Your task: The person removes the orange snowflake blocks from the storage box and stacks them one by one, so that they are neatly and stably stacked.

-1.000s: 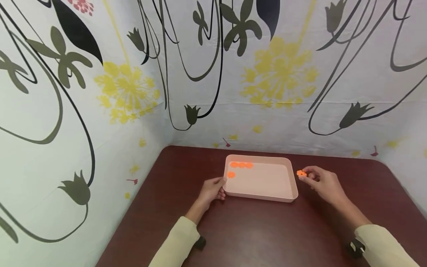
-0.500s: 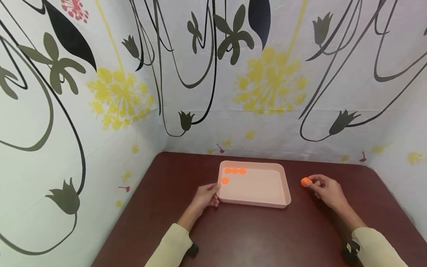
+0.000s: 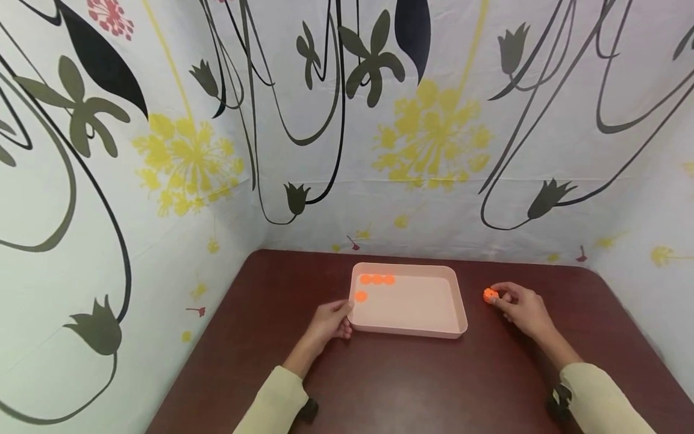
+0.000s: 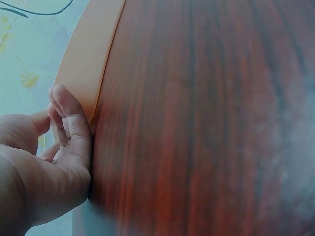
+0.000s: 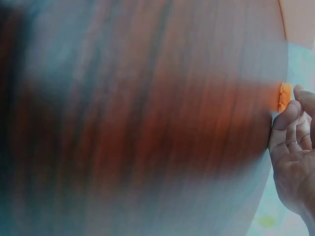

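**Trainee:** Where is the orange piece (image 3: 490, 295)?

**Instructor:** To the right of the tray (image 3: 408, 333), apart from it. Your right hand (image 3: 520, 305) pinches it between thumb and fingertips. Whether it touches the table (image 3: 390, 386) cannot be told.

**Trainee:** How should you expect it to handle?

**Instructor:** Judged by its look, light and stiff, probably plastic, unlikely to break. Small size could let it slip; grip its notched rim on opposite sides, using modest pressure.

**Trainee:** And the tray?

**Instructor:** Your left hand (image 3: 328, 320) grips its left end near the near corner. It appears rigid and light; hold its wall, clear of the orange discs (image 3: 377, 279).
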The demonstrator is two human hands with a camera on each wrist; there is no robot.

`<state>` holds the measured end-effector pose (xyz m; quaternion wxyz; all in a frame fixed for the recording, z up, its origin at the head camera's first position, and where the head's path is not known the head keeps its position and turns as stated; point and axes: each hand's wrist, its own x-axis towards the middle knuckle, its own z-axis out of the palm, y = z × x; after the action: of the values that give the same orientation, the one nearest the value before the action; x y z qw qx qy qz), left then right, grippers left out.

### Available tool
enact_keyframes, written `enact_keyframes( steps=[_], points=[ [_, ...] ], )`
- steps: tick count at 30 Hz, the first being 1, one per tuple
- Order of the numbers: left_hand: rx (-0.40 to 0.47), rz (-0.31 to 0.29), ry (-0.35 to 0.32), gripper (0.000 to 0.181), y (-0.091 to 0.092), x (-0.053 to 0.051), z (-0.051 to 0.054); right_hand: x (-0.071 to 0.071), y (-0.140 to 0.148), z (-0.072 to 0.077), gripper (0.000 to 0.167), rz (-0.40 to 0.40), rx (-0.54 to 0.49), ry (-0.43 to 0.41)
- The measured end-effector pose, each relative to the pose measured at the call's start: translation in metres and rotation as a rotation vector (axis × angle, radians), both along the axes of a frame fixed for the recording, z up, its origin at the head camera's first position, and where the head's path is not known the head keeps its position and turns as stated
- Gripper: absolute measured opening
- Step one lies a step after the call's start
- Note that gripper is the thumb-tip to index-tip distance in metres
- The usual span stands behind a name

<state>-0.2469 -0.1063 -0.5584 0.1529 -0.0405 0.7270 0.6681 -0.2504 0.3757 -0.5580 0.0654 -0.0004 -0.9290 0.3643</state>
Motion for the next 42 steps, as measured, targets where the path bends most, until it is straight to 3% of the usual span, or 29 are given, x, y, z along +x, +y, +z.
enact_keyframes(
  steps=[10, 19, 30, 37, 42],
  points=[
    [0.022, 0.001, -0.014, 0.055, 0.001, -0.001, 0.001, 0.001, -0.002, 0.001, 0.044, -0.021, 0.020, -0.021],
    [-0.011, 0.030, -0.018, 0.054, -0.003, -0.001, 0.001, -0.004, -0.005, 0.000, 0.044, -0.024, 0.025, -0.024],
    [-0.030, 0.015, -0.006, 0.057, 0.001, -0.001, 0.000, 0.000, 0.000, -0.002, 0.043, -0.024, 0.020, -0.034],
    [-0.036, 0.013, -0.008, 0.056, 0.002, -0.001, 0.000, 0.003, 0.000, 0.004, 0.046, -0.008, -0.066, -0.009],
    [-0.038, 0.019, -0.016, 0.058, 0.001, -0.001, 0.000, 0.001, -0.020, 0.015, 0.044, 0.022, -0.129, 0.048]
  ],
)
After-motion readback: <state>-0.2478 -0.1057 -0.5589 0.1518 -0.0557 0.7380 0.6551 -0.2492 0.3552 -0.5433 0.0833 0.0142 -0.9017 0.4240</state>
